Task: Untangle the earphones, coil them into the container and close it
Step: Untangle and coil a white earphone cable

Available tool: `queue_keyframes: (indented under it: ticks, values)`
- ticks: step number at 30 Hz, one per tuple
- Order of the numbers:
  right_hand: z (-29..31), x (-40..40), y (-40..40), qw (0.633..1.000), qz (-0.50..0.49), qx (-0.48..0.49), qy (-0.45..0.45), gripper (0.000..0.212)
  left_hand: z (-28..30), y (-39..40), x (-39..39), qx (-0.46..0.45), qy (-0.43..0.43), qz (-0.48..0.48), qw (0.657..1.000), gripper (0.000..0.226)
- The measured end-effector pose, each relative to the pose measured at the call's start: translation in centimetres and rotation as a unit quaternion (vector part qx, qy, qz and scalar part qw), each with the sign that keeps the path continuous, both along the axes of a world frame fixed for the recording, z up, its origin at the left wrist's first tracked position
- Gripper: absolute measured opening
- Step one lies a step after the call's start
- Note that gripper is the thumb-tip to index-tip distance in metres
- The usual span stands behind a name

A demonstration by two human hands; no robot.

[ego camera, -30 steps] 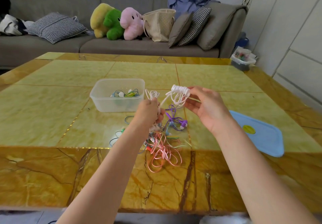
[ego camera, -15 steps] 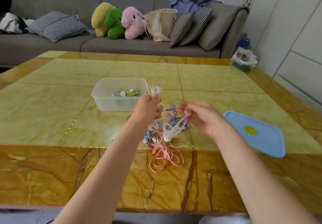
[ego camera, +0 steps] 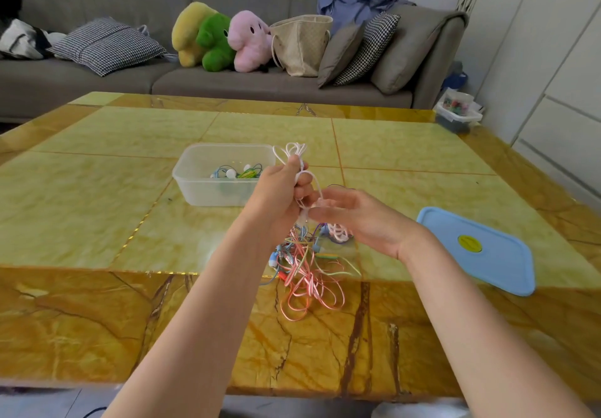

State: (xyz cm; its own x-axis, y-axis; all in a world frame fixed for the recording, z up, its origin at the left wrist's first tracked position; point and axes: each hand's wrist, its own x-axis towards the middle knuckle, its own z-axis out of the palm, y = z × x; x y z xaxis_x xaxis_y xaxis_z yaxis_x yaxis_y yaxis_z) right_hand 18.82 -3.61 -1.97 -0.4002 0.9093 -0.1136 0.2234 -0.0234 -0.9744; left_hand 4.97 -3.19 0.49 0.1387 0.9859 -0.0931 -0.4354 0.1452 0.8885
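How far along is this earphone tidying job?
Early to midway. A few earphones already lie in the clear container. The left hand grips white earphones, with the right hand working the cord. A colourful tangle still waits on the table, and the blue lid lies off to the side.

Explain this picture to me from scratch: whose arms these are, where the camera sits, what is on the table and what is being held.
No machine here: a person wears a camera on the head, looking down at their own two bare arms. The left hand grips a bundle of white earphone cord, loops sticking out above the fist. The right hand reaches in beside it, fingers loosely curved around more of the same cord. Below them on the yellow table lies a tangle of coloured earphones. Farther back stands an open clear container with some earphones already inside. Its blue lid lies off to the right.
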Motion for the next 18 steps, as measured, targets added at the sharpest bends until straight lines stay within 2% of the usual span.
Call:
queue_keyframes:
  ticks: [4, 6, 10, 14, 16, 18]
  values:
    - [0.20, -0.19, 0.00, 0.997, -0.056, 0.053, 0.012, 0.012, 0.32, 0.09, -0.21, 0.021, -0.034, 0.008, 0.999, 0.028]
    - [0.39, 0.02, 0.30, 0.991, -0.103, 0.078, -0.018, 0.016, 0.39, 0.12, -0.52, 0.027, -0.036, 0.017, 0.999, 0.028]
    - [0.63, 0.36, 0.71, 0.947, -0.174, 0.201, -0.180, 0.020, 0.17, -0.06, -0.65, 0.020, -0.032, 0.016, 0.999, 0.027]
    - [0.29, 0.13, 0.69, 0.923, -0.202, 0.244, -0.221, 0.022, 0.05, -0.33, 0.01, 0.032, -0.004, 0.007, 0.999, 0.027]
    - [0.47, 0.24, 0.68, 0.939, -0.213, 0.211, -0.167, 0.019, 0.05, -0.28, -0.17, 0.022, 0.013, 0.013, 1.000, 0.028]
    - [0.73, 0.68, 0.53, 0.970, -0.196, 0.138, -0.052, 0.012, 0.22, -0.22, -0.82, 0.005, 0.028, 0.026, 0.999, 0.028]
